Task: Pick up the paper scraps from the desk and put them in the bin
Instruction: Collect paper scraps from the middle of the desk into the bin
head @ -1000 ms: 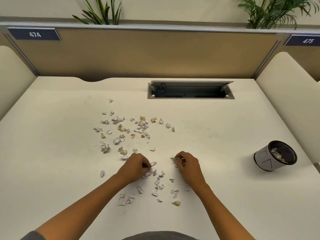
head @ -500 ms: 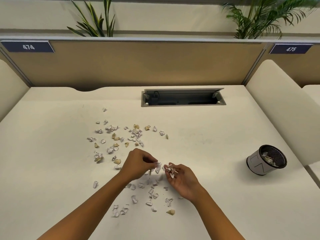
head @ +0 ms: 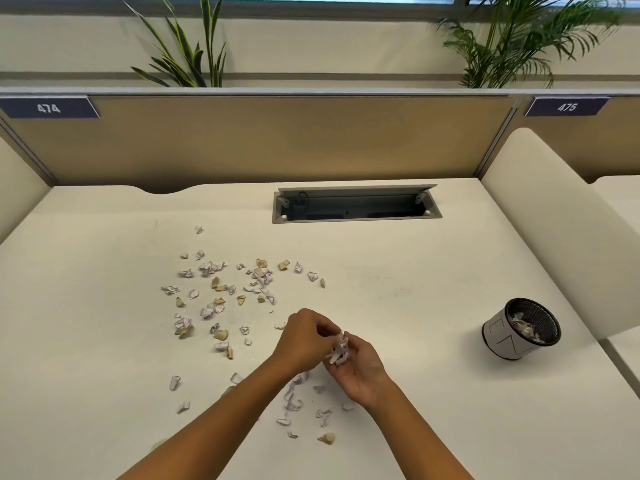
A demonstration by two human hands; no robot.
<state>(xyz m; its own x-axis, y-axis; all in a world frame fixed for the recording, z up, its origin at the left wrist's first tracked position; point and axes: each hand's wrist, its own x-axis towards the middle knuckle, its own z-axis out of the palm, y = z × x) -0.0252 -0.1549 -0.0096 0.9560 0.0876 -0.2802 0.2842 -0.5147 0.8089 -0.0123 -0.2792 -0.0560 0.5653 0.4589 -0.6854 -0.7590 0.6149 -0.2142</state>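
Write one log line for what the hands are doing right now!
left hand: adding scraps | right hand: cupping gathered scraps | loose scraps: many on desk | bin: partly filled

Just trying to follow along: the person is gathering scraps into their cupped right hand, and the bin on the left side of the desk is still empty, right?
Not quite. The bin stands on the right side of the desk, and the head view shows scraps already inside it. The rest holds: the right hand cups a small pile of scraps while the left hand adds to it.
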